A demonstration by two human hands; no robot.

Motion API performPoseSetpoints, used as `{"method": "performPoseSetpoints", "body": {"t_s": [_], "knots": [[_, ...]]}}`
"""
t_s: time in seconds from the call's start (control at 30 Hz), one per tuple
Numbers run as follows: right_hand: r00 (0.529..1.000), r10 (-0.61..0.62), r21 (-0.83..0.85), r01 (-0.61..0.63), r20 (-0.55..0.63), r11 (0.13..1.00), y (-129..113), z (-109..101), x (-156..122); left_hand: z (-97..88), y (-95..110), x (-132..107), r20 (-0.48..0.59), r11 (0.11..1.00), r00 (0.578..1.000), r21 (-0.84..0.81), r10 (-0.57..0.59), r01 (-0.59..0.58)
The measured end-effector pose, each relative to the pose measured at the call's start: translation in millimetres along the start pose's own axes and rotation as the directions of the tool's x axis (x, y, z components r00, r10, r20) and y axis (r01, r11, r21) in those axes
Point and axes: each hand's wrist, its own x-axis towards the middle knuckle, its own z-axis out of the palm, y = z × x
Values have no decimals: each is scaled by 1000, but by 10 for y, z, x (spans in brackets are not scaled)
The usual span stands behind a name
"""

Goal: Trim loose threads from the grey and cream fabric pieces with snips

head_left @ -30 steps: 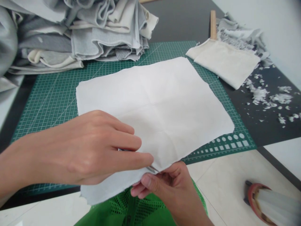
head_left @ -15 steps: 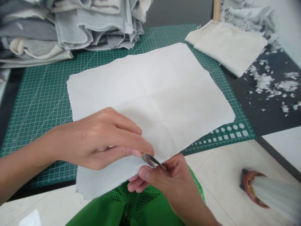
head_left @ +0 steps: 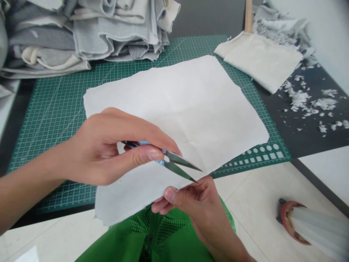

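My left hand (head_left: 117,145) grips a pair of blue-handled thread snips (head_left: 182,160) between thumb and fingers. The two metal blades stand apart and point right, their tips close above the near edge of a white cloth (head_left: 215,109). Pinched at that same edge is my right hand (head_left: 201,203), its thumb lying along the cloth and its fingers partly hidden. The cloth lies mostly flat, showing faint fold creases and a slightly frayed border; its near-left part hangs past the table edge.
A green cutting mat (head_left: 57,109) lies under the cloth. Stacked grey and cream fabrics (head_left: 89,40) stand at the back left. At the back right are a folded cream cloth (head_left: 261,58), a wooden strip (head_left: 248,16) and fluffy scraps (head_left: 300,100). A reddish round object (head_left: 291,222) is on the floor.
My left hand has lifted and turned, so the snips' blades and blue handle now show more fully, spread apart. My right hand keeps its pinch on the cloth edge.
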Motion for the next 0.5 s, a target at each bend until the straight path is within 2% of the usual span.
{"method": "performPoseSetpoints", "body": {"t_s": [0.07,0.23,0.37,0.5], "knots": [[1000,-9,-15,9,-8,1000,12,2,-3,-103,-4,-5,35,997,999,73,23,-26],[999,-8,-6,8,-36,1000,38,14,-5,-280,-13,-26,242,970,970,227,30,-87],[1000,-20,7,20,-19,1000,88,31,-11,-294,4,10,340,972,940,206,36,-112],[1000,-12,35,13,-10,999,178,89,-27,-256,45,21,450,979,893,169,23,-111]]}}
